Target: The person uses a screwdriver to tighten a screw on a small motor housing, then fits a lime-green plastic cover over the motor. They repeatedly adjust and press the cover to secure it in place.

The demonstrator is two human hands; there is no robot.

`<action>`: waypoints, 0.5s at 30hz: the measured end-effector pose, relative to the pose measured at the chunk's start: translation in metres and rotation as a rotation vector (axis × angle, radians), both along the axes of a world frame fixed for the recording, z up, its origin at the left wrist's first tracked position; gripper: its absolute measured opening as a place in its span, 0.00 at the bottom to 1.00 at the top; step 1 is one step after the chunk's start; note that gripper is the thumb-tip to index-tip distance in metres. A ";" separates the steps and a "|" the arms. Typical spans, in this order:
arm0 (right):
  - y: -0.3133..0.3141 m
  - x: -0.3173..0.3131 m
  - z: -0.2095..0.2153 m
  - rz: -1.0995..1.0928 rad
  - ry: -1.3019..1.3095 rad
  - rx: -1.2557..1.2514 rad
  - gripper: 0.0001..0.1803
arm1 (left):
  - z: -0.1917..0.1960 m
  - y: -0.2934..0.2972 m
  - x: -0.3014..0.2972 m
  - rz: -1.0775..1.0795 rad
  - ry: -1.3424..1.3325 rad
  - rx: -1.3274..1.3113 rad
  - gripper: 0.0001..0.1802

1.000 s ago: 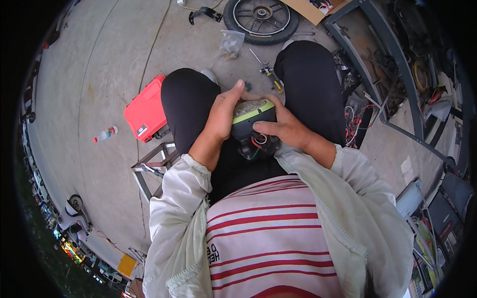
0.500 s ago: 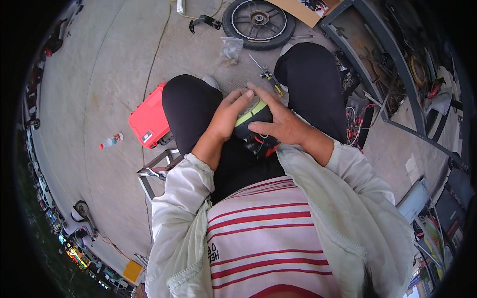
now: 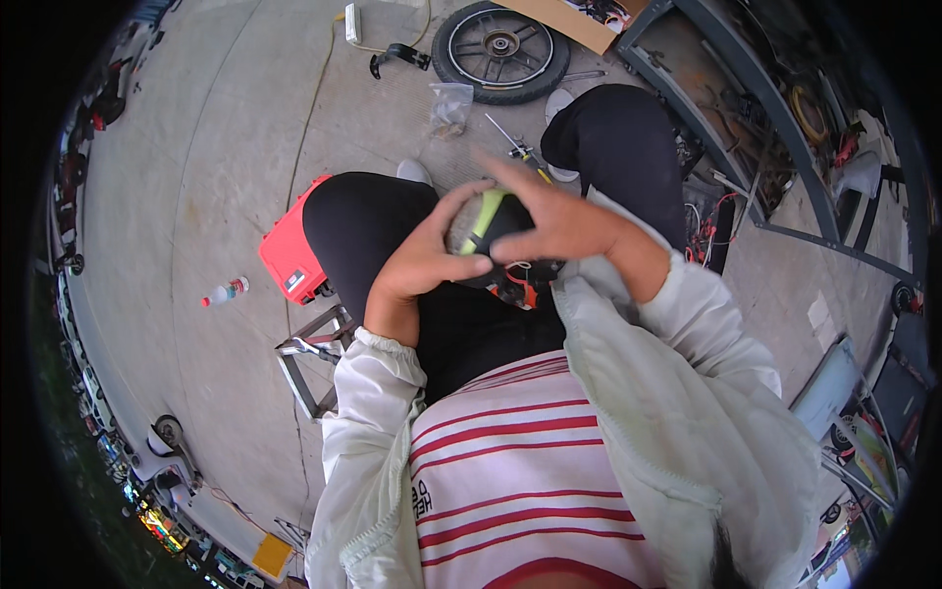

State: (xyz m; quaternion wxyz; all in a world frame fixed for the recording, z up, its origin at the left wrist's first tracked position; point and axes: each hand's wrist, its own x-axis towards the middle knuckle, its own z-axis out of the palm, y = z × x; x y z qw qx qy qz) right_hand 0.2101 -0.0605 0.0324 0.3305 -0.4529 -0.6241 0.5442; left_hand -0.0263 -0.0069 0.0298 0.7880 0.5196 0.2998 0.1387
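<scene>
Between my hands, over my lap, is a rounded black housing (image 3: 487,222) with a dull greyish face and a lime-green band, much like a lamp unit. My left hand (image 3: 429,250) curves round its left side, thumb along the lower edge and fingers over the top. On the opposite side, my right hand (image 3: 569,228) cups it with the thumb against the black shell; those fingertips are smeared by motion. Thin wires and orange-red parts (image 3: 518,294) show at the housing's near end. Beyond it a yellow-handled screwdriver (image 3: 535,167) lies on the ground, partly behind my right fingers.
Ahead lie a spoked wheel with tyre (image 3: 500,45), a clear plastic bag (image 3: 451,108) and a black bracket (image 3: 400,59). A red case (image 3: 292,250), a metal frame (image 3: 319,358) and a bottle (image 3: 226,292) are at left. A grey metal rack (image 3: 785,118) stands at right.
The housing has turned in my hands, its green band now steeper and its greyish face toward the left. My left thumb has moved from the top to the lower edge. The view has shifted slightly.
</scene>
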 end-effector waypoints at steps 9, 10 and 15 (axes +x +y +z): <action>0.001 -0.027 0.229 0.387 -0.750 0.672 0.40 | -0.008 0.022 -0.024 0.723 -0.280 -0.515 0.49; -0.003 -0.034 0.237 0.454 -0.774 0.690 0.39 | -0.013 0.030 -0.023 0.631 -0.418 -0.527 0.50; 0.000 -0.041 0.246 0.600 -0.728 0.668 0.36 | 0.004 0.040 -0.007 0.453 -0.873 -0.816 0.50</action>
